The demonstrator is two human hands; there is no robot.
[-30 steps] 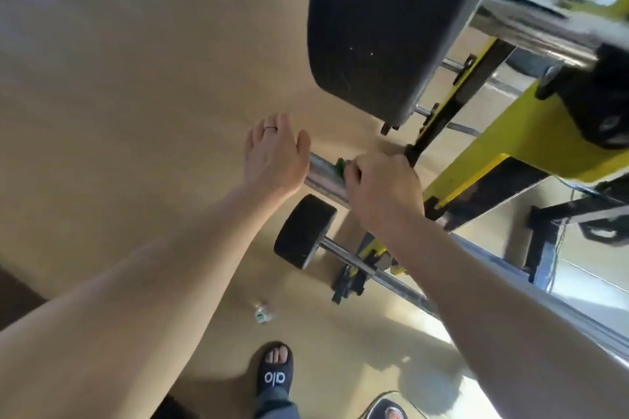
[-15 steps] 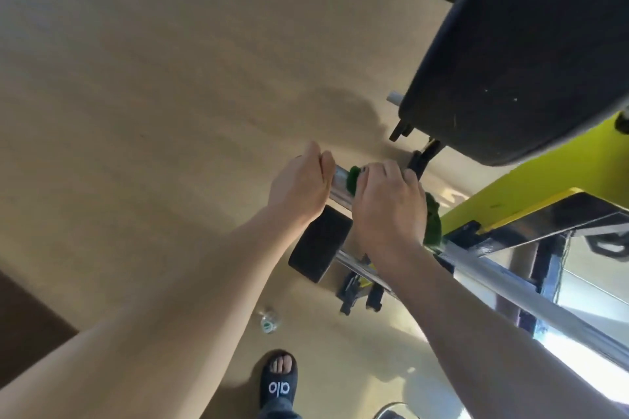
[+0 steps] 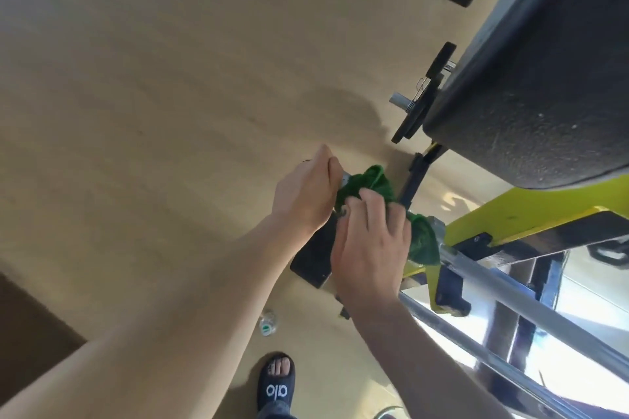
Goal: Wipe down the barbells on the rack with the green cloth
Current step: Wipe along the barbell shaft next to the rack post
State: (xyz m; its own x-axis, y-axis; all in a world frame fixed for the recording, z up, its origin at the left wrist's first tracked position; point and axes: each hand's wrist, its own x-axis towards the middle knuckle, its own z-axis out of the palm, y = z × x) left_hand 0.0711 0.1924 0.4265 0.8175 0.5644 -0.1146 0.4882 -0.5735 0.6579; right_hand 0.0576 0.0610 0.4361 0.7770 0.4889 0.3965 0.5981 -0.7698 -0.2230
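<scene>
A steel barbell (image 3: 517, 299) lies on the yellow rack (image 3: 531, 214) and runs from the lower right up to the middle of the view. My left hand (image 3: 306, 194) grips the bar's free end, fingers curled over it. Just to its right, the green cloth (image 3: 374, 180) is bunched around the bar, and my right hand (image 3: 371, 248) holds it there with fingers bent over it. A tail of the cloth hangs out past my right wrist side, against the rack's hook. The bar under both hands is hidden.
A big black weight plate (image 3: 544, 78) hangs close at the upper right. A lower barbell's black plate (image 3: 311, 262) sits beneath my hands. Small plates (image 3: 422, 102) sit on another bar behind. On the tan floor are a plastic bottle (image 3: 268, 321) and my sandalled foot (image 3: 277, 381).
My left hand went from lying flat on the bar's end to curling round it. My right hand has loosened and more of the green cloth shows. The view shifted toward the rack.
</scene>
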